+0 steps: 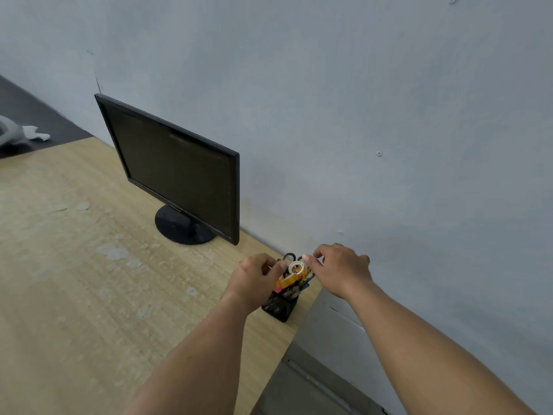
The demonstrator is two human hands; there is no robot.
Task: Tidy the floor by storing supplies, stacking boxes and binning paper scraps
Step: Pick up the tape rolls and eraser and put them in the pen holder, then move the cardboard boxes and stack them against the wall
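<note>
A black mesh pen holder (279,307) stands on the wooden desk (89,280) near its right corner, stuffed with pens, black-handled scissors (288,257) and a roll of clear tape (295,268) on top. My left hand (254,280) is on the holder's left side, fingers curled against the supplies. My right hand (338,268) reaches in from the right, its thumb and fingertips pinching at the tape roll. What lies lower in the holder is hidden.
A dark monitor (176,169) on a round base stands on the desk against the grey wall. A crumpled white paper scrap (36,133) lies on the dark floor at far left. The floor drops away past the desk's right edge.
</note>
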